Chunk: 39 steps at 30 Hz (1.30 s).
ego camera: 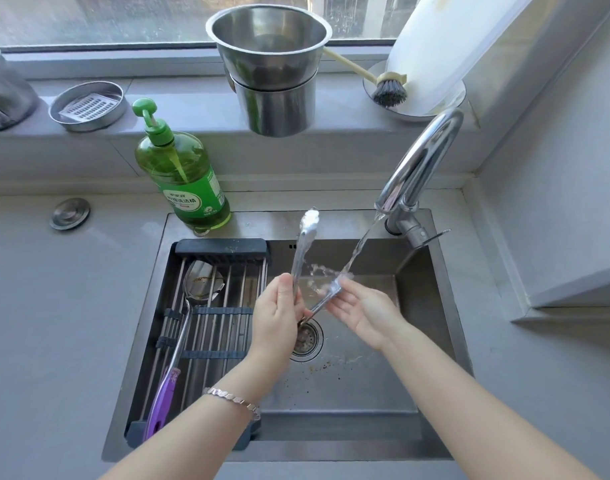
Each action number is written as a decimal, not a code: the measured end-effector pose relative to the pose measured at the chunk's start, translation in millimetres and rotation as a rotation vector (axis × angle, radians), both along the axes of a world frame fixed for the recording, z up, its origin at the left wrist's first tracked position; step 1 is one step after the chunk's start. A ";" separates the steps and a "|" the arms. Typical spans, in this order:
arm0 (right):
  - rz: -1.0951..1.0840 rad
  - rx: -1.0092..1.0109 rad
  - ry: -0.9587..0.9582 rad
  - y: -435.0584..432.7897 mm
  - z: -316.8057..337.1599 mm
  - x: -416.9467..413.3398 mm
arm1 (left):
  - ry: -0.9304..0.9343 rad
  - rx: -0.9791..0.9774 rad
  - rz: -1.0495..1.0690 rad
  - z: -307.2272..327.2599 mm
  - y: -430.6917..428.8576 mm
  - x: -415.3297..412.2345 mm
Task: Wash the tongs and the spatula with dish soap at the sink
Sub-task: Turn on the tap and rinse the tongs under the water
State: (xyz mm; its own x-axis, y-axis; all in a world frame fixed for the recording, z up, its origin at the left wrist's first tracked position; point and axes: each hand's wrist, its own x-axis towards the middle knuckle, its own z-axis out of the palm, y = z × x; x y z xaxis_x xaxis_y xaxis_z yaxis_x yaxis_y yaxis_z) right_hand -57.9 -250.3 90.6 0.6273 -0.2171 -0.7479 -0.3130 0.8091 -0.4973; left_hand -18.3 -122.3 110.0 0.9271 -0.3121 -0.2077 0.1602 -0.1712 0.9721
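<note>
A grey worktop [54, 306] is framing the steel sink [428, 306] below a window [123, 15]. The left grip [276, 310] is grasping the tongs [305, 244] near their hinge; the right grip [362, 310], released, is touching one arm.

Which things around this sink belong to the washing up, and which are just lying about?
Part of the job: tongs, held in the left hand, touched by the right hand; spatula on the rack; dish soap bottle; running faucet.
Lying about: stacked steel pots; dish brush; steel dish; metal cap.
</note>
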 end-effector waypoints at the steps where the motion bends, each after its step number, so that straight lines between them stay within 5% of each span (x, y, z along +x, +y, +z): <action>1: -0.017 -0.008 -0.016 1.5 0.4 2.2 | 0.001 -0.019 -0.001 -0.7 1.7 -0.3; 12: -0.099 -0.618 0.075 2.4 10.3 15.6 | 0.010 0.159 -0.175 -25.1 17.0 -12.5; 21: -0.027 -0.538 0.050 5.3 12.1 16.7 | -0.018 0.156 -0.145 -26.5 11.7 -13.3; 26: 0.012 -0.539 -0.063 7.9 22.4 15.5 | 0.245 0.065 0.008 -17.7 -4.9 -2.1; 32: 0.176 -0.693 -0.244 -1.8 28.0 -4.4 | 0.523 0.094 -0.134 -21.3 -22.7 -0.2; 36: 0.211 -0.399 -0.357 -7.7 22.9 -10.2 | 0.731 0.053 -0.211 -18.2 -36.3 -3.4; 39: 0.151 -0.295 -0.214 -15.0 20.8 -4.9 | 0.944 -0.068 -0.238 -10.2 -34.7 -2.0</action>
